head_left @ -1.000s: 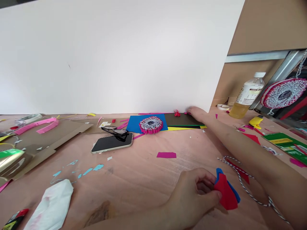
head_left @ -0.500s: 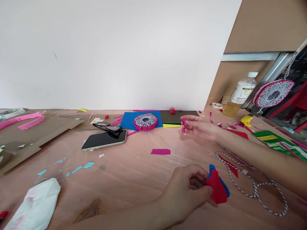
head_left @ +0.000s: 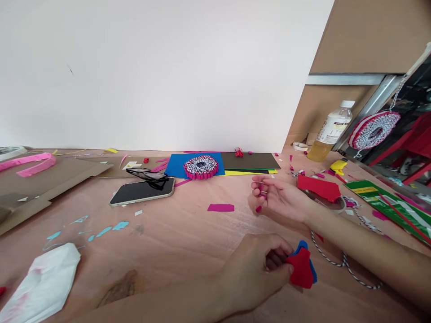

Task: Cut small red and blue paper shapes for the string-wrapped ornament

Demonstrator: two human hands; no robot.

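Far left, bent corrugated cardboard (head_left: 57,177) carries glossy pink paper strips (head_left: 30,163). Below it, crumpled white tissue (head_left: 43,282) lies on the wooden surface (head_left: 188,242), with thin, dried light-blue smears (head_left: 101,231) just above. Next, a smartphone (head_left: 141,191) lies black glass up, folded spectacles (head_left: 146,175) touching its top edge. Behind, a ruffled round rosette of black-and-white cord (head_left: 201,167) sits on smooth blue card (head_left: 175,166). A flat magenta paper scrap (head_left: 220,207) lies apart. Left hand (head_left: 252,273) is clenched on layered red-and-blue paper pieces (head_left: 301,269), low on the surface. Right hand (head_left: 281,199) is turned palm up, fingers loosely curled, small magenta paper bits (head_left: 259,192) at the fingertips; whether gripped, cannot tell. Beyond lie a red paper sheet (head_left: 318,188), twisted black-and-white cord (head_left: 332,260), a plastic bottle of yellow liquid (head_left: 328,134) and a green printed packet (head_left: 380,202).
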